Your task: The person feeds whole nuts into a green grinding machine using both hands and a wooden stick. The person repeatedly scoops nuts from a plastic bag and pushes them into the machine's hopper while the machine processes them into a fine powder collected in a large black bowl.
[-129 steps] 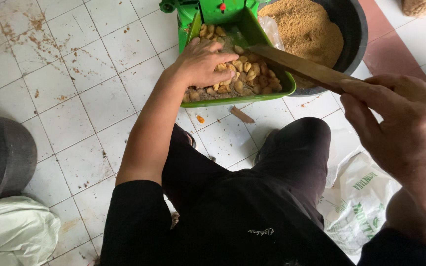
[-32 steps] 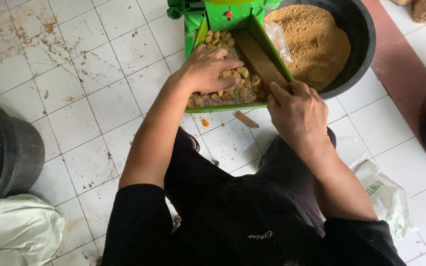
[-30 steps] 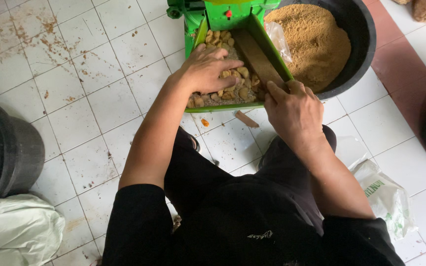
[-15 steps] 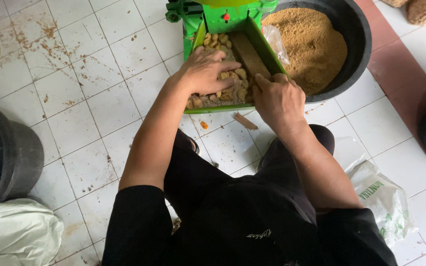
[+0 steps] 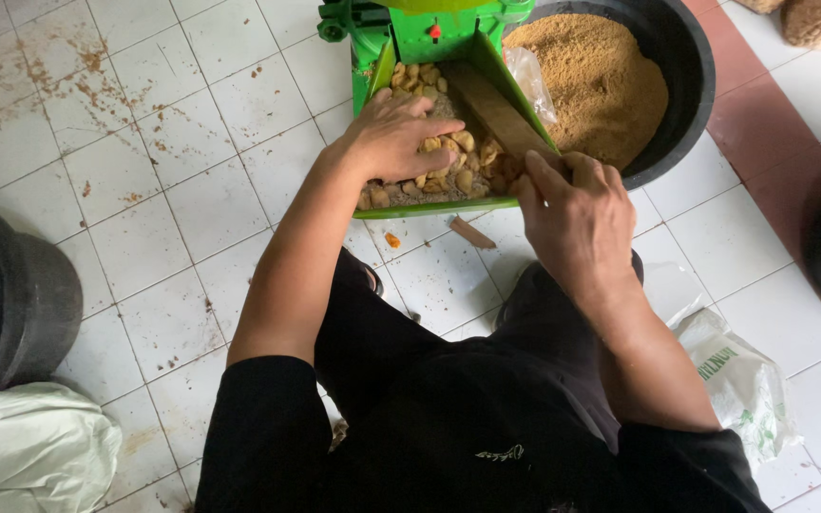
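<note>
The right hand [image 5: 577, 214] is closing its grip around the near end of a flat wooden stick [image 5: 496, 106], while the left hand [image 5: 393, 138] is pressing down, fingers spread, on the pale nut-like pieces [image 5: 448, 171] lying in the green chute [image 5: 439, 204] of a green machine [image 5: 420, 28]. The stick is lying along the chute's right wall, apparently touching the pieces, and a black tub [image 5: 691, 66] of brown meal [image 5: 591, 81] is standing just beside the chute on the white tiled floor [image 5: 144, 190].

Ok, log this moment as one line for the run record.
left hand: palm on tan pieces in green hopper | right hand: gripping wooden stick | black tub: brown meal
</note>
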